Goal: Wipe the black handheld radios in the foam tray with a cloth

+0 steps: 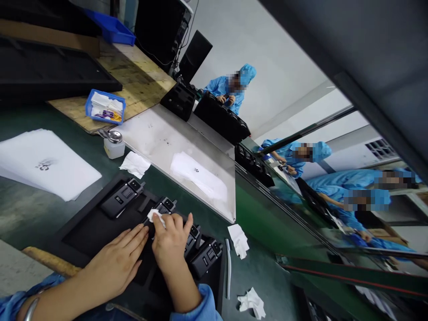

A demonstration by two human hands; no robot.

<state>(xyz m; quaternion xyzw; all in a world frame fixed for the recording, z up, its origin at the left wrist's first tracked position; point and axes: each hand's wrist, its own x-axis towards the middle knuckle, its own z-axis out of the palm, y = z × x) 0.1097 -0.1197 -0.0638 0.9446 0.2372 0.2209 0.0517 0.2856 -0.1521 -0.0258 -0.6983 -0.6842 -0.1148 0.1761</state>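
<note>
My right hand (172,243) pinches a small white wipe (154,215) and presses it on a black handheld device (167,205) lying in a black tray (87,234). Flat beside it, with fingers stretched out, my left hand (117,258) rests its fingertips against the near side of that device. Another black device (122,198) lies in the tray to the left. To the right are a device (192,240) partly covered by my right hand and one more black device (205,258) in full view. My hands hide much of the wiped device.
Around the tray lie crumpled wipes (135,165), a white strip (228,267), a dispenser bottle (114,147) and white sheets (50,165). A blue basket (123,111) stands on a wooden board. Beyond the metal plate (150,133), co-workers in blue sit along the line.
</note>
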